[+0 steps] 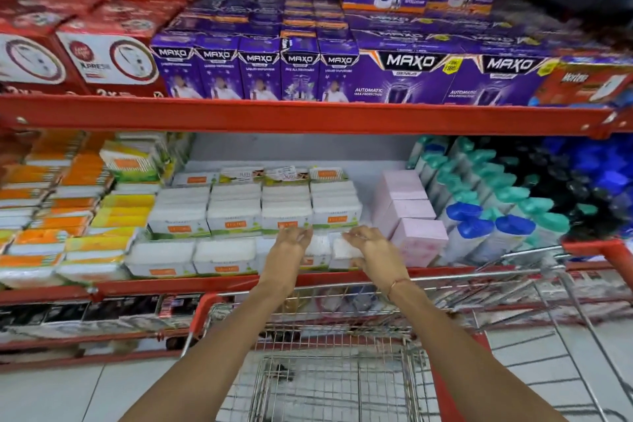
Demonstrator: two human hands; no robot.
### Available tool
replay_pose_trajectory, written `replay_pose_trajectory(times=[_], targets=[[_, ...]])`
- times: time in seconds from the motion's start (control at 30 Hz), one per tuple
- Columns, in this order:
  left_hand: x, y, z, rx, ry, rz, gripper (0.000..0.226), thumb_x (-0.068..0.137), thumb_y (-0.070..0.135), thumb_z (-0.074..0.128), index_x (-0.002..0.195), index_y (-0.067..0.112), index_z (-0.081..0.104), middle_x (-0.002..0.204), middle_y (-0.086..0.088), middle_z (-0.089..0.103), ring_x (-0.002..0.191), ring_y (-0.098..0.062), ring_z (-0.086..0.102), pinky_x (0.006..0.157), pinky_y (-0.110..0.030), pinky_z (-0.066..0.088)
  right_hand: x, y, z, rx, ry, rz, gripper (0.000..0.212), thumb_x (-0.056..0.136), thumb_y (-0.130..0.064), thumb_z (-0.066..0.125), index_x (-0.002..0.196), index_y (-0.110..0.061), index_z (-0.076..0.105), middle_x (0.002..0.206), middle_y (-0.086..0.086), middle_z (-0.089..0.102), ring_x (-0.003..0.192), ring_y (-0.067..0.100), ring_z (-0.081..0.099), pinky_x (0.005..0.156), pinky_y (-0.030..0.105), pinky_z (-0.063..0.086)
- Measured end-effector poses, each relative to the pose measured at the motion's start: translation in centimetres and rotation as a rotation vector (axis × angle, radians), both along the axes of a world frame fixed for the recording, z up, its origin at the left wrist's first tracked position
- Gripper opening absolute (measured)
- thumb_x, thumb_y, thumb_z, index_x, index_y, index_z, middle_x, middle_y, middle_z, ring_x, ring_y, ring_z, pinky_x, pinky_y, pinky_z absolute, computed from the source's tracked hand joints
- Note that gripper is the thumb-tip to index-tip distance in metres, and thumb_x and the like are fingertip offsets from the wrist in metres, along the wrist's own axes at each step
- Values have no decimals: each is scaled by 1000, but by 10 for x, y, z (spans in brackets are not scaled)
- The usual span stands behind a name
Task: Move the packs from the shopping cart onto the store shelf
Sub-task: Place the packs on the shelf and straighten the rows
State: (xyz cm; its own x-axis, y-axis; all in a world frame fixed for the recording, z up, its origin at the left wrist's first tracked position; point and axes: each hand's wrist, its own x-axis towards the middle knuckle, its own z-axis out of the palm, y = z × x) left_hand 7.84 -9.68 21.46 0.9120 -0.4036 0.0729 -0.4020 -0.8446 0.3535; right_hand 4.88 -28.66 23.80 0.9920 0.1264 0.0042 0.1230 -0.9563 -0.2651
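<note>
Both arms reach over the wire shopping cart (pixel 342 384) to the front row of the red middle shelf (pixel 171 286). My left hand (pixel 291 245) and my right hand (pixel 368 247) grip the two ends of a white pack (pixel 322 250) that rests at the shelf's front edge, right of two similar white packs (pixel 161 257). More white packs with orange labels (pixel 287 209) are stacked just behind it. The part of the cart basket that shows holds no packs.
Pink boxes (pixel 416 236) stand right of the held pack, then bottles with blue and teal caps (pixel 513 226). Orange and yellow packs (pixel 85 216) fill the shelf's left. Purple boxes (pixel 404 75) and red boxes (pixel 102 58) line the shelf above. White floor tiles lie on either side of the cart.
</note>
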Motion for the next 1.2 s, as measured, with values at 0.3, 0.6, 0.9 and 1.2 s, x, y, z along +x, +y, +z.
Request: replay_pose_trajectory(times=[0.3, 0.6, 0.9, 1.2], targets=[[-1, 11, -11, -21, -23, -52, 63, 94, 13, 54, 148, 11, 20, 157, -6, 20, 146, -19, 11, 115, -25, -3, 5, 7, -8, 53, -4, -47, 57, 84, -13, 66, 137, -17, 45, 144, 2, 46, 131, 19, 42, 111, 29, 34], [-43, 101, 25, -1038, 216, 728, 35, 92, 28, 56, 116, 3, 64, 111, -10, 68, 102, -18, 63, 98, -35, 47, -25, 118, 5, 790, -111, -499, 19, 86, -12, 66, 103, -7, 71, 100, 12, 74, 87, 15, 67, 81, 19, 54], [-13, 209, 18, -1550, 804, 1103, 47, 99, 12, 43, 139, -8, 31, 147, -31, 31, 131, -41, 40, 112, -45, 35, 5, 223, 11, 1843, 526, -943, 39, 93, -1, 52, 129, 9, 43, 139, 31, 40, 126, 39, 46, 104, 41, 43], [37, 213, -2, -1583, 982, 1115, 50, 98, 15, 45, 142, -3, 28, 150, -26, 27, 128, -39, 46, 56, -31, 59, 37, 247, 6, 1761, 448, -1136, 41, 92, 1, 54, 130, 10, 41, 143, 29, 37, 115, 38, 53, 103, 46, 45]])
